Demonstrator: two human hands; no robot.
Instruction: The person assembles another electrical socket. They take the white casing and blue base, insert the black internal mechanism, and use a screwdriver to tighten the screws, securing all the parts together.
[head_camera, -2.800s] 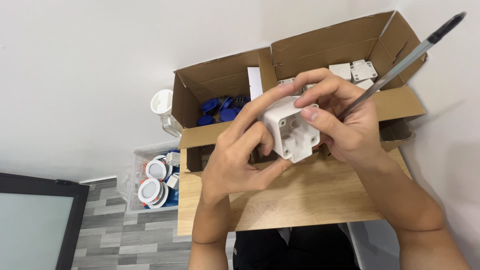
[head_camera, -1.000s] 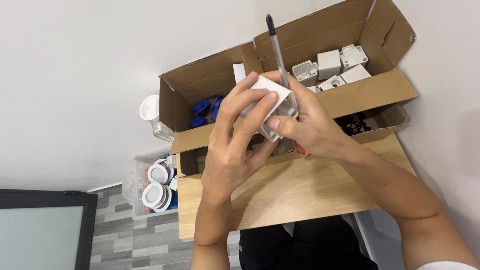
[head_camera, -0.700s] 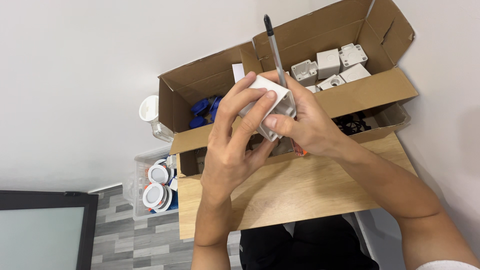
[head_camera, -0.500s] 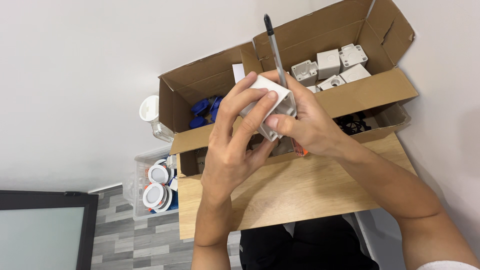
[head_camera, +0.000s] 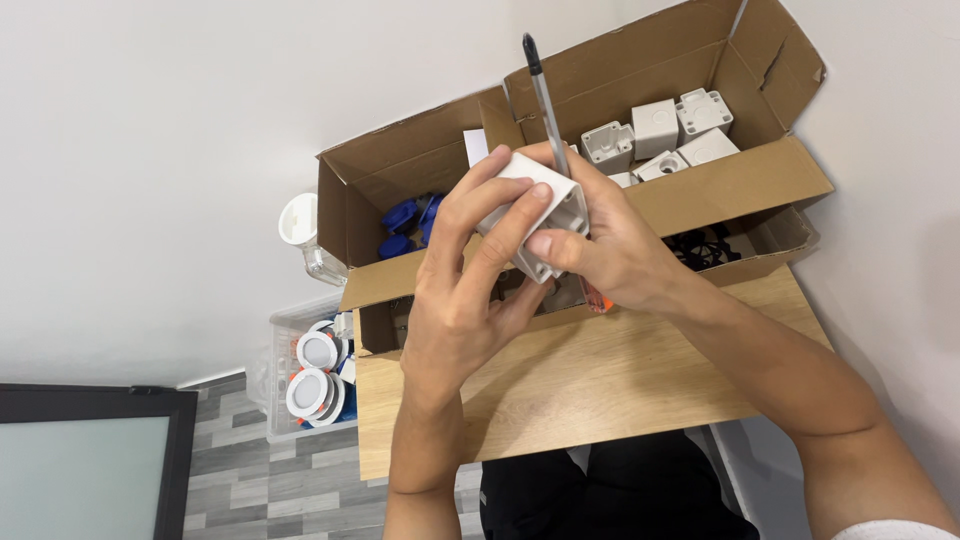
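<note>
One white plastic box (head_camera: 535, 215) sits at the centre of the view, held up above the wooden table (head_camera: 590, 385) by both hands. About six more white boxes (head_camera: 668, 140) of the same kind lie in the right cardboard carton (head_camera: 700, 190) at 1 o'clock; the exact count is hard to fix, since the hands cover some of them. A second carton (head_camera: 375, 195) at 11 o'clock holds a few blue parts (head_camera: 408, 222).

The left hand (head_camera: 465, 300) grips the white box from 7 o'clock, its fingers (head_camera: 500, 235) stretched long over the near face and its thumb pressing from below. The right hand (head_camera: 615, 245) wraps the box from 3 o'clock, thumb on the open face, and the same hand also clamps one screwdriver (head_camera: 542, 95), whose dark shaft points up to 12 o'clock past the carton's edge; a bit of its orange handle shows under the palm at 5 o'clock.

Off the table at 9 o'clock stands one clear cup (head_camera: 302, 235), and at 8 o'clock a clear bin (head_camera: 300, 360) on the floor holds round white fittings (head_camera: 315, 370), at least three. Black parts (head_camera: 715, 248) lie in a low tray behind the right wrist, partly hidden by it.
</note>
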